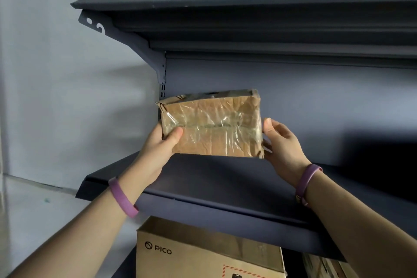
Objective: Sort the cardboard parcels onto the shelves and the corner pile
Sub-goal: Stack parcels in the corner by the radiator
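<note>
The left hand [158, 142] grips the lower left corner of a small cardboard parcel [212, 124], with its thumb pressed flat on the front face and its fingers hidden behind. The right hand [284, 144] holds the parcel's right end, with the thumb lying up along the edge and the other fingers curled toward the back, mostly out of sight. Each wrist wears 1 purple band, the left band [123, 197] and the right band [306, 178].

The parcel is brown, creased and wrapped in wrinkled clear tape, with a dark strip along its top. Between the 2 hands it stands nearly upright, tilted a little, with its broad face toward the camera. It is over the left part of the dark middle shelf [203, 178], close to the shelf's back panel [316, 97]. Whether its bottom edge touches the shelf cannot be told.

Above it runs the upper shelf [225, 2], carried at its left end by a slanted metal bracket [135, 45]. Below the middle shelf sits a larger cardboard box [203, 253] printed "PICO", with a red dashed mark near its lower edge. A pale wall [67, 74] stands to the left of the shelves, above a light floor [33, 210].
</note>
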